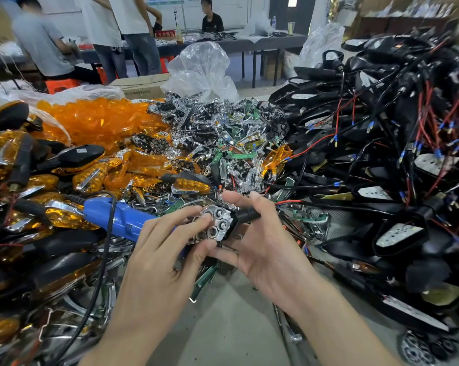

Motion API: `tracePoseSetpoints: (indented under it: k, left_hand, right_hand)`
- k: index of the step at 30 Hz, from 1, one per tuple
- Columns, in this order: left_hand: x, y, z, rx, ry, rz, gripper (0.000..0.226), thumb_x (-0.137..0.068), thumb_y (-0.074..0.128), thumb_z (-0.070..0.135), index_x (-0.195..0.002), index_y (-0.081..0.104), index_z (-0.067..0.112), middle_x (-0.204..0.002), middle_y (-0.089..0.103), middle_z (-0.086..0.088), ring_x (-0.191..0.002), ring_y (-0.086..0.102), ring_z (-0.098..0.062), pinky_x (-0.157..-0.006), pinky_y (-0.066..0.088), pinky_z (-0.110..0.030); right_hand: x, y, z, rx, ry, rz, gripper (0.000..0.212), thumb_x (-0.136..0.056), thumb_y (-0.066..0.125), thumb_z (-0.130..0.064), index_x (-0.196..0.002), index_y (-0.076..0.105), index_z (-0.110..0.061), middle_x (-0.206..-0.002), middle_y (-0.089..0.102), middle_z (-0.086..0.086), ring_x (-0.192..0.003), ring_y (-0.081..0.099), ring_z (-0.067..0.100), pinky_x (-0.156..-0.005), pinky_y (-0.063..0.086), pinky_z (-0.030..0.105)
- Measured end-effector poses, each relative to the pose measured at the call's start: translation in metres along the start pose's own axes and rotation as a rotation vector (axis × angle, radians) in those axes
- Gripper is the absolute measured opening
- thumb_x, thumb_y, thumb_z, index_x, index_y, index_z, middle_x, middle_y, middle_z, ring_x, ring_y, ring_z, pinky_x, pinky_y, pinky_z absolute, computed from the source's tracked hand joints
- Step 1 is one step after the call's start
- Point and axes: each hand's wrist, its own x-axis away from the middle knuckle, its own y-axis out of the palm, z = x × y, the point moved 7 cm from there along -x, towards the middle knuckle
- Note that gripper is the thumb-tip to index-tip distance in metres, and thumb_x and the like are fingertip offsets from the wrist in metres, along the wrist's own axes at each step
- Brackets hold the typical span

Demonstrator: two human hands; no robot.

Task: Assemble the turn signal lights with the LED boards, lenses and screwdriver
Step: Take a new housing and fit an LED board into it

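Roughly centre, turn signal light (218, 224) sits between both hands: left hand (157, 260) pinches its chrome end, right hand (265, 249) grips the housing; long axis, stem point up-right.

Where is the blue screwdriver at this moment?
In the head view the blue screwdriver lies left of centre on the heap of amber lights, its front end hidden behind the left hand.

Left hand (165, 249) pinches chrome reflector (214, 226); right hand (266, 250) grips black housing (246, 215).
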Motion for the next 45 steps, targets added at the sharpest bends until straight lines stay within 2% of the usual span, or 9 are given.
tracePoseSetpoints:
  k: [6, 14, 22, 25, 28, 32, 37, 40, 45]
  left_hand:
    - [0.0, 0.001, 0.001, -0.006, 0.002, 0.003, 0.026, -0.093, 0.06, 0.034, -0.11, 0.072, 0.019, -0.119, 0.061, 0.011, -0.115, 0.051, -0.012, -0.103, 0.033, -0.015]
    - [0.001, 0.004, -0.003, 0.111, -0.064, -0.058, 0.022, -0.091, 0.06, 0.036, -0.11, 0.067, 0.027, -0.134, 0.055, 0.02, -0.128, 0.049, -0.007, -0.105, 0.031, -0.012]
    - [0.003, 0.002, -0.005, 0.118, -0.088, -0.087, 0.021, -0.093, 0.057, 0.041, -0.112, 0.06, 0.033, -0.137, 0.051, 0.027, -0.131, 0.043, 0.004, -0.104, 0.027, -0.006]
    - [0.002, 0.002, -0.004, 0.109, -0.08, -0.084, 0.022, -0.092, 0.058, 0.041, -0.113, 0.058, 0.033, -0.136, 0.051, 0.026, -0.129, 0.043, 0.006, -0.102, 0.028, -0.005]
    - [0.002, 0.0, -0.002, 0.125, -0.076, -0.059, 0.024, -0.092, 0.059, 0.04, -0.116, 0.056, 0.037, -0.133, 0.052, 0.028, -0.126, 0.047, 0.002, -0.1, 0.031, -0.006]
    - [0.006, -0.001, -0.009, 0.174, -0.182, -0.058, 0.041, -0.094, 0.057, 0.046, -0.134, 0.048, 0.048, -0.129, 0.05, 0.033, -0.126, 0.048, 0.004, -0.097, 0.03, -0.001]
    - [0.002, 0.004, -0.001, 0.121, -0.068, -0.072, 0.044, -0.096, 0.057, 0.028, -0.139, 0.052, 0.027, -0.14, 0.045, 0.033, -0.132, 0.045, 0.001, -0.107, 0.028, -0.008]
    - [0.002, 0.005, -0.001, 0.118, -0.049, -0.08, 0.045, -0.097, 0.058, 0.031, -0.141, 0.05, 0.029, -0.143, 0.047, 0.025, -0.134, 0.043, 0.0, -0.109, 0.028, -0.01]
    - [0.002, 0.007, -0.002, 0.101, -0.047, -0.088, 0.044, -0.097, 0.056, 0.033, -0.141, 0.05, 0.03, -0.144, 0.047, 0.025, -0.133, 0.042, -0.001, -0.109, 0.027, -0.009]
  right_hand:
    - [-0.001, 0.0, 0.0, 0.003, 0.002, -0.012, 0.04, -0.094, 0.056, -0.049, -0.111, 0.076, -0.019, -0.123, 0.062, 0.026, -0.094, 0.073, 0.03, -0.079, 0.061, 0.039]
    - [-0.002, 0.0, 0.002, 0.008, 0.007, -0.008, 0.041, -0.096, 0.056, -0.051, -0.113, 0.076, -0.019, -0.123, 0.066, 0.024, -0.095, 0.073, 0.028, -0.077, 0.061, 0.037]
    - [-0.001, 0.001, -0.001, -0.008, 0.007, -0.003, 0.043, -0.094, 0.06, -0.05, -0.114, 0.075, -0.015, -0.129, 0.062, 0.033, -0.097, 0.074, 0.034, -0.078, 0.062, 0.041]
    - [-0.001, -0.002, -0.003, -0.006, -0.008, 0.018, 0.043, -0.095, 0.061, -0.049, -0.115, 0.075, -0.015, -0.123, 0.067, 0.028, -0.097, 0.074, 0.035, -0.08, 0.061, 0.043]
    - [-0.001, -0.003, -0.004, -0.008, -0.017, 0.029, 0.042, -0.093, 0.062, -0.048, -0.114, 0.075, -0.014, -0.115, 0.073, 0.022, -0.098, 0.074, 0.035, -0.081, 0.061, 0.044]
    - [-0.002, -0.002, -0.004, -0.002, -0.014, 0.034, 0.042, -0.092, 0.063, -0.049, -0.113, 0.076, -0.015, -0.126, 0.067, 0.029, -0.103, 0.072, 0.039, -0.084, 0.06, 0.046]
    - [-0.001, -0.003, -0.002, 0.005, -0.004, 0.032, 0.04, -0.095, 0.059, -0.049, -0.11, 0.077, -0.016, -0.121, 0.068, 0.026, -0.101, 0.072, 0.038, -0.083, 0.061, 0.045]
    - [-0.001, -0.002, -0.002, 0.017, -0.004, 0.036, 0.04, -0.093, 0.059, -0.049, -0.108, 0.078, -0.017, -0.118, 0.068, 0.024, -0.099, 0.073, 0.035, -0.081, 0.061, 0.043]
    - [0.0, 0.0, -0.003, 0.025, -0.011, 0.034, 0.039, -0.092, 0.062, -0.05, -0.106, 0.079, -0.018, -0.115, 0.068, 0.023, -0.095, 0.073, 0.032, -0.078, 0.061, 0.041]
